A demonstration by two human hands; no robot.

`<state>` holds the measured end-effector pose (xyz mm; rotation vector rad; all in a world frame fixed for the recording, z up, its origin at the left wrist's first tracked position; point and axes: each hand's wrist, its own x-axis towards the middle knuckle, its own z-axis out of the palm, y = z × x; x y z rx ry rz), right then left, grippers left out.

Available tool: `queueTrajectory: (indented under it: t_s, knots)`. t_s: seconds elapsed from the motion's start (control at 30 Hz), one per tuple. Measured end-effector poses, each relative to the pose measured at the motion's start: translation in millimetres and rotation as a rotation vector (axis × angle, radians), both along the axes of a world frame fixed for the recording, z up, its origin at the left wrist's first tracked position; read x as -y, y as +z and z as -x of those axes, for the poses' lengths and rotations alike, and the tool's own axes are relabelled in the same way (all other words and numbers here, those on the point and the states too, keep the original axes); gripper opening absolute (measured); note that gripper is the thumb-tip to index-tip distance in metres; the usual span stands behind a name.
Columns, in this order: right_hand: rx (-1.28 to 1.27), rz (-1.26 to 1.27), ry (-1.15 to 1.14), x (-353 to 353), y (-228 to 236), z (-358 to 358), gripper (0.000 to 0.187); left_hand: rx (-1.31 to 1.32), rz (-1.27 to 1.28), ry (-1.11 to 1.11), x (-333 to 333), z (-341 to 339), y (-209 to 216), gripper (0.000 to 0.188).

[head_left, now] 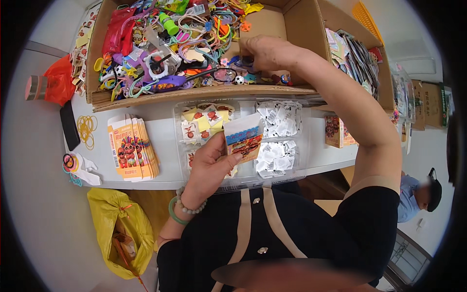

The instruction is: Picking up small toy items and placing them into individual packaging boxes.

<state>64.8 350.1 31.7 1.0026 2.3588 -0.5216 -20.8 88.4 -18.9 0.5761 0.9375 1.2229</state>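
Observation:
My left hand [211, 168] grips a small printed card box [244, 147] between thumb and fingers, its pale top flap standing up. That box is held over a clear plastic tray [243, 182]. My right hand [272, 52] reaches into a large cardboard box [194, 95] heaped with small toys and trinkets [187, 48]. Its fingers are curled down among the trinkets, and what they pinch, if anything, is hidden. Below the left hand, the tray holds small stickers [206, 117] on its left side and white paper packets [277, 158] on its right.
Orange card boxes [134, 148] stand stacked at the left; others [335, 131] are at the right. Rubber bands [86, 131] and a black phone [70, 126] lie far left. A second carton [355, 53] holds flat packets. A yellow bag [116, 233] hangs below the table. Another person [413, 194] is at right.

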Motion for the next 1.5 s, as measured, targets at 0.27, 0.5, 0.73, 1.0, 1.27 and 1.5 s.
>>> queueTrajectory:
  t_s: [0.27,0.5,0.73,1.0,1.27,1.5]
  knots:
    - [-0.142,-0.084,0.120,0.2,-27.3,-7.5,0.035,-0.046,0.041,-0.029,0.2,-0.6,0.1,0.038]
    - [-0.466,0.159,-0.207,-18.7,9.1,-28.4,0.028,-0.023,0.018,0.037,0.9,-2.2,8.0,0.035]
    - [-0.994,0.823,-0.518,64.6,58.3,-76.8,0.028,-0.077,-0.016,0.032,3.8,-8.6,11.7,0.033]
    - [-0.775,0.367,-0.328,146.7,39.8,-79.9,0.030,-0.108,-0.123,0.024,12.4,-26.9,11.3,0.026]
    - [-1.092,0.018,-0.120,166.1,30.7,-88.3,0.033,-0.266,-0.152,0.045,14.4,-27.1,5.8,0.026]
    - [-1.071,0.309,-0.566,165.4,11.4,-87.5,0.024,-0.052,-0.098,0.009,12.0,-24.3,14.8,0.032]
